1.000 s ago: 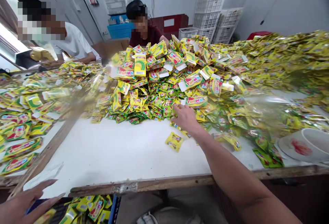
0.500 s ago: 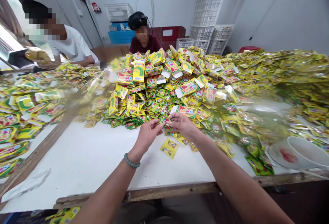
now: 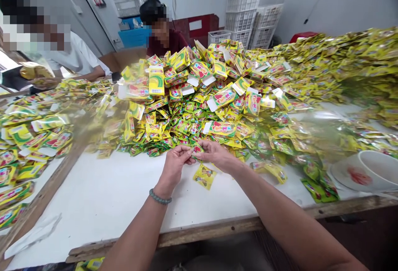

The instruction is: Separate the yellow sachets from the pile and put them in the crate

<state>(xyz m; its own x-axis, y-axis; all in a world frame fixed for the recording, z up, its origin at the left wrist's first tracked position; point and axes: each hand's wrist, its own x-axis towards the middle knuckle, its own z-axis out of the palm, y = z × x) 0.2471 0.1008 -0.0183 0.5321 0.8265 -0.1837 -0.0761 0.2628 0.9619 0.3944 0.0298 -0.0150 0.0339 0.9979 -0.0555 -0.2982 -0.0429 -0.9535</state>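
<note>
Between my two hands is a small green packet (image 3: 197,149) with a red print. My left hand (image 3: 178,159), with a beaded bracelet on its wrist, pinches the packet's left side. From the right, my right hand (image 3: 217,155) is closed on the other side of it. Just below the hands, a yellow packet (image 3: 204,176) lies flat on the white table (image 3: 124,192). Behind them rises a heap of green packets (image 3: 186,128) topped with yellow printed boxes (image 3: 156,81). One such box (image 3: 219,128) lies right behind my right hand.
A white mug (image 3: 363,171) stands at the right beside green packets (image 3: 320,190). A wooden strip (image 3: 46,196) divides off more boxes at left. Yellow packets (image 3: 351,63) are piled at back right. Two people sit across the table. White crates (image 3: 244,9) are stacked behind.
The view has shifted slightly. Both hands stay together on the green packet, whose red print now shows more plainly between the fingers.
</note>
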